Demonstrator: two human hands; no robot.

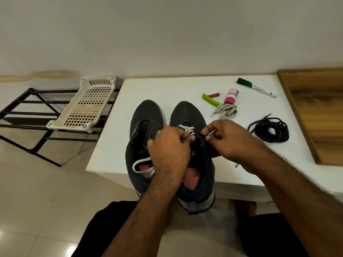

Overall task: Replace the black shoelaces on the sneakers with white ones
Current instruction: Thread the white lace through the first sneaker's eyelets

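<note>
Two dark sneakers [172,145] at surface [111,145] near edge, heels overhanging. Left hand [169,147] grip clamped on white lace [187,129] over right sneaker. Right hand [228,138] grip pinches lace tip at eyelet. Black laces [269,129] coiled toward right edge; spare white lace [227,111] beyond.

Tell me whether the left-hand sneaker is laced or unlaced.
Unlaced. The left sneaker shows bare eyelets and no lace crossings; a loose white lace only lies inside its opening.
</note>
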